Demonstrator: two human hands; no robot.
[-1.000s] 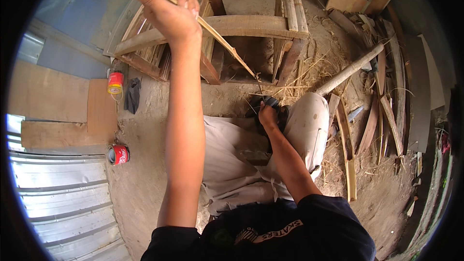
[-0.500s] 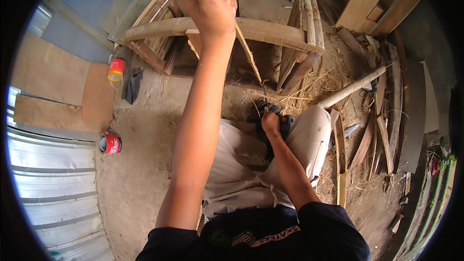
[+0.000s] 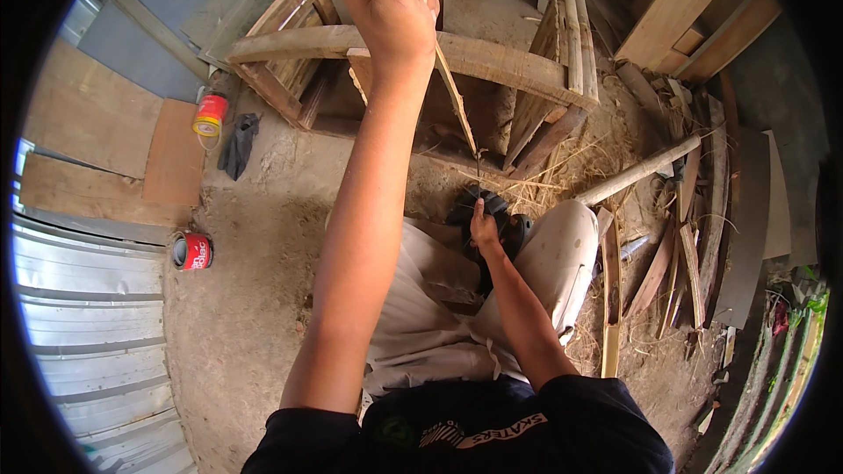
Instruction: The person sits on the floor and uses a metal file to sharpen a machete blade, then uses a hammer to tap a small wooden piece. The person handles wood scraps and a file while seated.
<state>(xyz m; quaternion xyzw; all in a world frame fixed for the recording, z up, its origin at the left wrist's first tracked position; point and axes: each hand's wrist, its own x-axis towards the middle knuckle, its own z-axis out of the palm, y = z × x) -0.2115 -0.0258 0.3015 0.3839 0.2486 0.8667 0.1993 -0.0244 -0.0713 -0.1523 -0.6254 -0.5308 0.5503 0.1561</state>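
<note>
The thin pale bamboo strip [image 3: 457, 105] runs slanting down from the raised left hand [image 3: 391, 9] toward the right hand [image 3: 483, 230] near the ground. The left hand's grip is closed tight around the upper end of the strip, arm stretched up and away from the body. The right hand sits low, just past the knees of the light beige trousers [image 3: 439, 298], fingers curled down on something dark by the person's foot; whether that grip has hold of the strip's lower end I cannot tell from here, as the strip's tip is lost among loose straw.

Behind the strip stands a rough unfinished wooden frame [image 3: 492, 57] of curved and straight timbers, resting on the dirt floor [image 3: 237, 316]. A round wooden pole [image 3: 641, 171] lies slanting to the right of the frame, with split bamboo slats [image 3: 610, 298] lying beside the person's right leg. To the left, a red round tin [image 3: 191, 252] lies on the dirt near a corrugated metal sheet [image 3: 88, 325], a second red and yellow tin [image 3: 210, 114] stands farther back, and a dark cloth [image 3: 239, 145] is crumpled just beside that one. Flat wooden boards [image 3: 97, 140] lie along the left side.
</note>
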